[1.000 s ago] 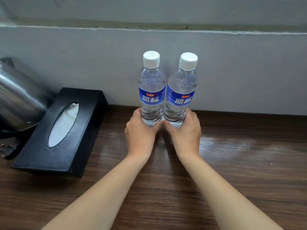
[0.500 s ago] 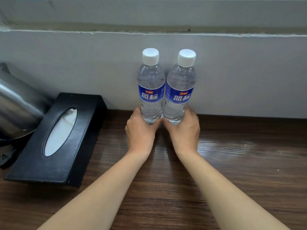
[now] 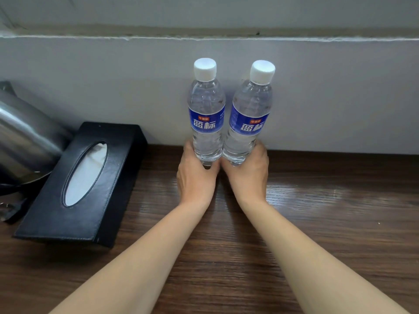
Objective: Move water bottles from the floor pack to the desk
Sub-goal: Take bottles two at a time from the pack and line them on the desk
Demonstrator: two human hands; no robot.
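Gripping bottle bases, left hand [image 3: 196, 177] left bottle [image 3: 206, 116], right hand [image 3: 248, 175] right bottle [image 3: 249, 118], fingers wrapped behind.

Place: looks like a hotel room or a small office nook, can't really pin down which

Surface: dark wood-grain desk [image 3: 328, 223] with a glossy sheen, pushed right up against the wall

Wall: plain painted wall [image 3: 113, 87], kinda rough, with a chipped ledge [image 3: 204, 32] running along the top like a window sill

Giveaway items: black leather-look tissue box [image 3: 84, 186] with a tissue poking out of the oval slot, and a stainless steel kettle [image 3: 25, 137] just beside it at the left edge

Drinks: two sealed water bottles [image 3: 206, 114] standing at the wall, very guest-room vibe
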